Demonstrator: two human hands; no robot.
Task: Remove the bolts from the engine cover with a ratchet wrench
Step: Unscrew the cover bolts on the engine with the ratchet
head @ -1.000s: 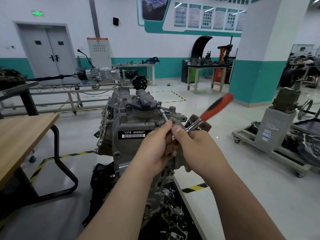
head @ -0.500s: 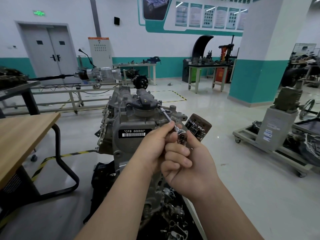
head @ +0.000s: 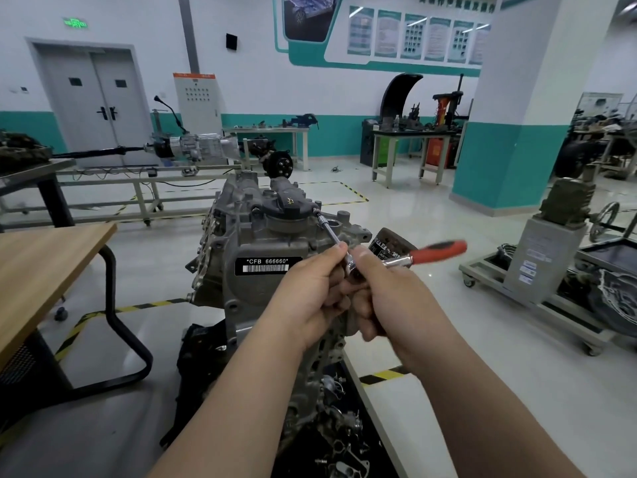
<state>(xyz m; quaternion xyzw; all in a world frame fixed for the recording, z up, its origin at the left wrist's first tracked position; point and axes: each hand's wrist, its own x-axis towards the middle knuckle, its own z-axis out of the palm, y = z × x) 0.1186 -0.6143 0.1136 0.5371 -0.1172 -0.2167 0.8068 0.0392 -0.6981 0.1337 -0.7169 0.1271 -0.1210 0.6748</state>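
Swung back out since half a second ago: red handle (head: 437, 251) now pokes right past the right fingers, motion-blurred; earlier was hidden behind that hand. Head pose barely changed.

Ratchet (head: 353, 267) head sits between both thumbs, chrome neck running right out of the grip. Extension bar (head: 329, 231) climbs up-left from the fingertips to a bolt (head: 315, 211) at the edge of the black cover (head: 284, 205) on top of the engine (head: 262, 257). Socket end seated on that bolt; bolt depth not readable.

Left hand (head: 310, 291) pinches the bar just above the ratchet head, thumb and forefinger closed on it, other fingers curled under. Right hand (head: 386, 301) clenched on the ratchet at the head end, thumb on top, fingers wrapped below.

Beyond the fingers: label (head: 267, 264) reading *CFB 666660* with barcode, just left of the left thumb on the engine face. Brown cylinder (head: 391, 244) directly behind the right thumb, partly covered by the handle.

Further out: wooden table (head: 41, 267) well left of the hands, grey stand (head: 544, 263) on a wheeled base well right, teal-and-white pillar (head: 510, 132) beyond.
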